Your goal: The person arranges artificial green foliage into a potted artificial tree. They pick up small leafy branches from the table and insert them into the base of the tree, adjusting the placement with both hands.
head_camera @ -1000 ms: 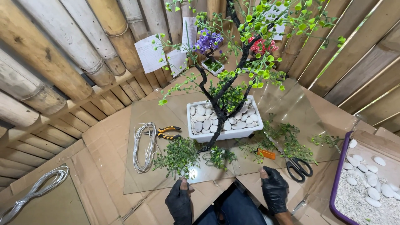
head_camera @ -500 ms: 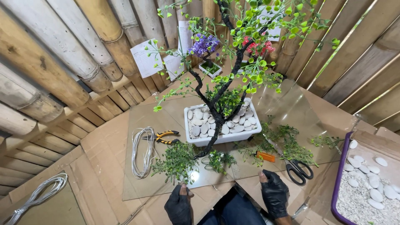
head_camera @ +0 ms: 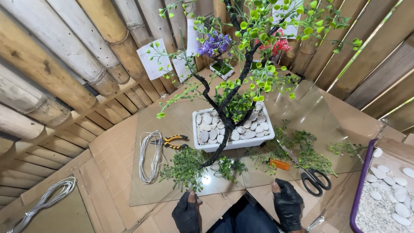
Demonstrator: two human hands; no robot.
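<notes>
Both gloved hands — left hand (head_camera: pixel 186 214), right hand (head_camera: pixel 287 203) — have slid forward to the glass sheet (head_camera: pixel 172 125) edge, each grip open, holding nothing.

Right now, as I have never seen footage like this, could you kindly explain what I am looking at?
This is one view from a camera worn on a person's head, looking down at their own two hands. Both wear black gloves: the left hand and right hand rest at the near edge of a glass sheet laid over cardboard. Neither grip holds anything. On the glass stands an artificial tree in a white planter filled with pebbles. Around it lie loose green sprigs, a coil of wire, yellow-handled pliers, scissors and an orange cutter. A purple-rimmed tray of pebbles sits at the right.
</notes>
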